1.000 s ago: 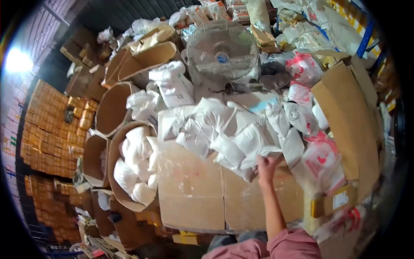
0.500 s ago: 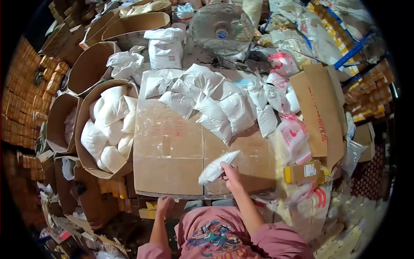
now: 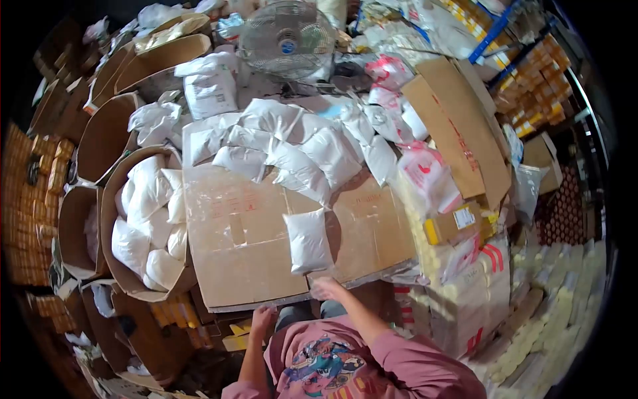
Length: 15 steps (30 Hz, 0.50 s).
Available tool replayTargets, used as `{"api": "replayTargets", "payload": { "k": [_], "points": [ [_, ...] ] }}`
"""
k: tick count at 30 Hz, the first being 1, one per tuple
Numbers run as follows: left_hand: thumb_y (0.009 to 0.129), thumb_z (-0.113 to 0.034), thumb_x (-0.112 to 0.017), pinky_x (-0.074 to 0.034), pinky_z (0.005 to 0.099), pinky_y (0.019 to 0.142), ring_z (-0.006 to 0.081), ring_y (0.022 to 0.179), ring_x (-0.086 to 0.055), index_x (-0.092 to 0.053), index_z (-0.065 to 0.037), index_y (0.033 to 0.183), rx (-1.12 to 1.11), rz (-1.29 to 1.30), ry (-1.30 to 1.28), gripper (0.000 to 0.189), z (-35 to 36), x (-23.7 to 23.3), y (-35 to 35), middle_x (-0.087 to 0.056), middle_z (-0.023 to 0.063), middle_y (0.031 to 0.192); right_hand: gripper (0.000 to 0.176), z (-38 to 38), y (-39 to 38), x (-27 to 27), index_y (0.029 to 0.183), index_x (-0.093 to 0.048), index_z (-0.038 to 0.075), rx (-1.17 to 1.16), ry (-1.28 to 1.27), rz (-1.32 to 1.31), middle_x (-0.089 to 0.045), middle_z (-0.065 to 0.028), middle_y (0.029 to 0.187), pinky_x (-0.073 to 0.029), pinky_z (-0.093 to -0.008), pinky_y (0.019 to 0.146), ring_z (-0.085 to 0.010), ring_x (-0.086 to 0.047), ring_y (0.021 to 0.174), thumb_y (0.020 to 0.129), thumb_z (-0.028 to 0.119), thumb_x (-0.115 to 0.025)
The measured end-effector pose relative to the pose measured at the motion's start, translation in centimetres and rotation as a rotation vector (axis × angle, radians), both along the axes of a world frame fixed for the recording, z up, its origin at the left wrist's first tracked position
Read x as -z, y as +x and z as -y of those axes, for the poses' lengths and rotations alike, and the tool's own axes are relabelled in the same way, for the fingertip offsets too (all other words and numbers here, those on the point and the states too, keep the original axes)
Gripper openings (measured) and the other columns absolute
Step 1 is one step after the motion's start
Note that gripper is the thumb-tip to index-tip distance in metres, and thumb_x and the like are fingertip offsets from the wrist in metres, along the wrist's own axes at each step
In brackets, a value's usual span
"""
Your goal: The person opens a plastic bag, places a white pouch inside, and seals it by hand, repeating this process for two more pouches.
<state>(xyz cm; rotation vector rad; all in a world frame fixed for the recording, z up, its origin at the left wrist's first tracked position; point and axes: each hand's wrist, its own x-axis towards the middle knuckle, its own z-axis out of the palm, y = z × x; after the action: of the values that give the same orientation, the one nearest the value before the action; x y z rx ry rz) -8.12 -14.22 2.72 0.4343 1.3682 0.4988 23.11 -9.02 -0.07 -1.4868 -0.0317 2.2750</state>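
Plainly, from the head camera: shows one pouch (image 3: 308, 241) lying flat on the desk (image 3: 232, 259), alone on the bare part, just short of the near edge. Finds the right hand (image 3: 327, 288) just beside the pouch's near end, fingers loose and narrow, holding nothing; cannot tell whether touching it. Puts the left hand (image 3: 264, 316) at the desk's front edge, fingers small and blurred; cannot tell whether gripping or merely resting.

Judging by the lie of things, reads as somewhere in the middle. Counts a single pouch set apart, with a big pile (image 3: 292, 149) of the same heaped across the desk's far half. Shows a box (image 3: 106, 213) at the left, touching the desk's side, already well filled with like pouches but not to the brim. Leaves much of the pile to go, by the look of it.

As for make and shape:
- Pouch: smooth white plastic film, plump, pillow-like, softly rectangular, probably slack and shifting in the grip.
- Desk: flattened brown cardboard, matt, faintly printed in red.
- Box: bowed cardboard walls, rounded at the mouth.

Behind the pile, shows a round wire-caged fan (image 3: 287, 38). At the right, finds glossy bags (image 3: 425, 173) with red print and a stiff cardboard sheet (image 3: 458, 126) leaning over them.
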Motion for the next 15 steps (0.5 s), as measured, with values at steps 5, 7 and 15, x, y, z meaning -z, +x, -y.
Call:
{"api": "replayTargets", "payload": {
  "k": [5,7,15],
  "points": [
    [0.084,-0.013,-0.055,-0.050,0.0301,0.058,0.0197,0.067,-0.062,-0.060,-0.009,0.089,-0.366,-0.107,-0.290,0.008,5.9,-2.2,-3.8,-0.062,0.0064,0.074,0.019,10.6,7.5,-2.0,0.085,-0.062,0.001,0.402,-0.177,0.311,-0.067,-0.0162,0.078,-0.050,-0.0281,0.053,-0.0206,-0.064,0.065,0.082,0.019,-0.061],
    [0.080,-0.007,-0.059,-0.049,0.0300,0.054,0.0209,0.061,-0.060,-0.058,-0.005,0.077,0.341,-0.286,-0.008,0.003,7.5,-1.9,-7.0,-0.058,0.0071,0.066,0.019,14.1,11.4,-4.3,0.085,-0.062,-0.001,0.626,-0.139,0.380,-0.066,-0.0163,0.076,-0.052,-0.0286,0.055,-0.0205,-0.063,0.062,0.080,0.017,-0.063],
    [0.079,-0.003,-0.061,-0.050,0.0335,0.053,0.0216,0.056,-0.058,-0.056,-0.003,0.068,-0.189,-0.125,-0.209,0.012,1.0,-2.4,-5.0,-0.056,0.0081,0.061,0.013,9.8,24.4,-9.3,0.074,-0.064,0.007,0.639,0.000,0.731,-0.066,-0.0048,0.073,-0.052,-0.0272,0.061,-0.0138,-0.064,0.065,0.077,0.018,-0.069]
  ]
}}
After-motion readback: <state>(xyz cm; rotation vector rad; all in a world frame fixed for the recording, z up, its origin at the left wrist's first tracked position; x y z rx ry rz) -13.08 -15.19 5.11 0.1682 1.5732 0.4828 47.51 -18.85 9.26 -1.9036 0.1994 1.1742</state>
